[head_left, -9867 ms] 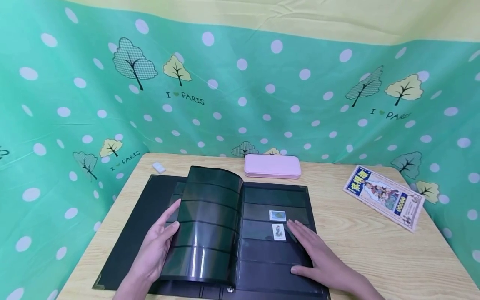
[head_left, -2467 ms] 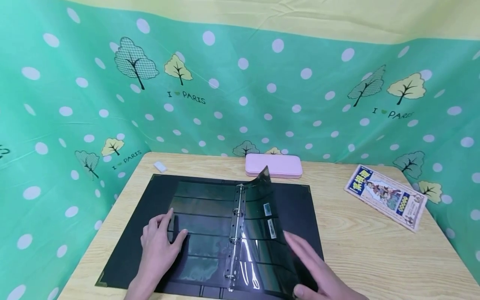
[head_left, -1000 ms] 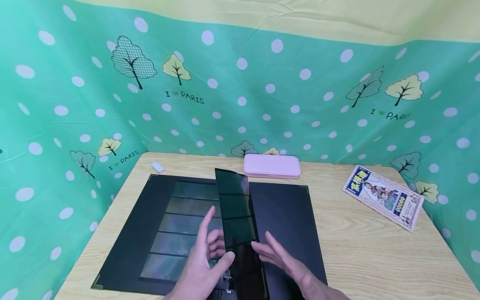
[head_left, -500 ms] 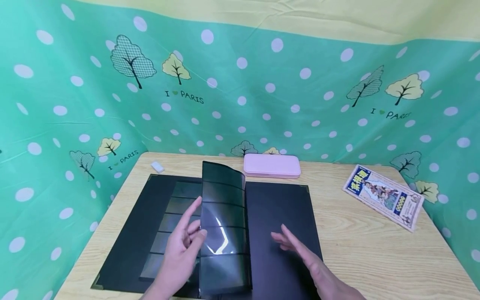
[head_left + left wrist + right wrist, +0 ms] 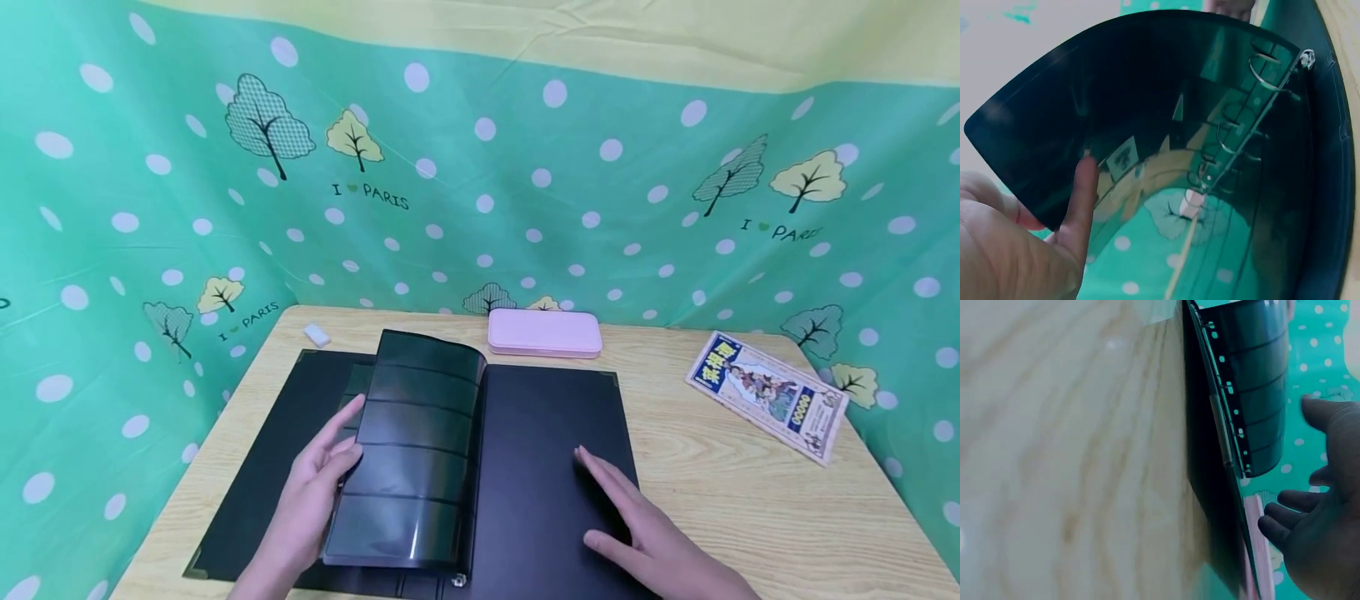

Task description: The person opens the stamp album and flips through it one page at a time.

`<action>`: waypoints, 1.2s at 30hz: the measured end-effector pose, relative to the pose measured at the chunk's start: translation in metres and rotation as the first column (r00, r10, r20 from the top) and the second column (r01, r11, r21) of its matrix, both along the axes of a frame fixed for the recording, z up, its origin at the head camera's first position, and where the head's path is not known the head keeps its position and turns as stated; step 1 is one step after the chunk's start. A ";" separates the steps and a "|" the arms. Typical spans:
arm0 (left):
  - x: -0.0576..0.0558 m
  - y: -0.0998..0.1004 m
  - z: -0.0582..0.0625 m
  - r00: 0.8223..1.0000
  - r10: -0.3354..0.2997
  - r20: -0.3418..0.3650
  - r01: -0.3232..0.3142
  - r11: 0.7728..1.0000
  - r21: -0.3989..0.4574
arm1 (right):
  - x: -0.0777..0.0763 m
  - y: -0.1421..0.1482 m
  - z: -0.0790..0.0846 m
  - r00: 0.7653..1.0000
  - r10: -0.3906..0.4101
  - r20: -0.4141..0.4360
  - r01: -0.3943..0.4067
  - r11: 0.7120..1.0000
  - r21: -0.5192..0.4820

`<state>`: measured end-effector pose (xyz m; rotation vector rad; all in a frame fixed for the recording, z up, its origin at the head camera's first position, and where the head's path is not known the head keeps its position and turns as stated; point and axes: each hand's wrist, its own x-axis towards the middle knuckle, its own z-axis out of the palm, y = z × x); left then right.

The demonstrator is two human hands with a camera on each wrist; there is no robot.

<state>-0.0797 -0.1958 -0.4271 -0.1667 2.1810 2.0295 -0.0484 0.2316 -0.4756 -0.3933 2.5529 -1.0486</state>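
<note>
A black ring-bound stamp album (image 5: 555, 467) lies spread on the table, its right inside cover uncovered. My left hand (image 5: 303, 492) pinches the outer edge of a dark pocket page (image 5: 412, 450), thumb on the near face and fingers behind. The page stands curved up from the rings, leaning left over another page that is mostly hidden. In the left wrist view, a small stamp (image 5: 1124, 159) shows on the raised page, near my index finger. My right hand (image 5: 648, 533) is over the right cover, fingers extended and holding nothing; the right wrist view shows it apart from the page.
Behind the album lies a pink pencil case (image 5: 544, 333). A small white block (image 5: 317, 336) sits at the back left. A printed paper slip (image 5: 768, 396) lies on the table's right side. A green dotted curtain (image 5: 480, 167) rises behind the table.
The page that bore two stamps has been turned up from the right cover and over to the left. Over the last half second, my left hand carried it further left; my right hand drew slightly right.
</note>
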 end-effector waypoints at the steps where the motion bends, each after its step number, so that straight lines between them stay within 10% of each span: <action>1: 0.000 -0.002 -0.002 1.000 0.001 0.019 -0.002 0.999 0.040 | 0.000 0.002 -0.003 1.000 0.011 -0.016 -0.011 1.000 0.022; 8: -0.001 -0.015 -0.020 0.997 -0.010 0.079 0.001 0.994 0.113 | -0.002 0.011 -0.017 0.984 0.155 -0.086 -0.143 0.981 0.133; 15: -0.003 -0.014 -0.027 0.999 -0.017 -0.041 0.026 0.973 0.229 | -0.003 0.009 -0.020 0.983 0.182 -0.013 -0.179 0.974 0.138; 23: -0.005 -0.009 -0.027 0.980 -0.124 -0.156 0.187 0.841 0.507 | -0.003 0.009 -0.020 0.981 0.194 -0.023 -0.189 0.972 0.139; 29: -0.010 -0.020 -0.024 0.978 -0.114 -0.174 0.195 0.797 0.572 | -0.003 0.007 -0.021 0.981 0.190 -0.029 -0.185 0.974 0.133; 36: -0.016 -0.043 -0.017 0.967 -0.158 -0.202 0.234 0.863 0.447 | -0.002 0.007 -0.021 0.985 0.173 -0.022 -0.169 0.979 0.117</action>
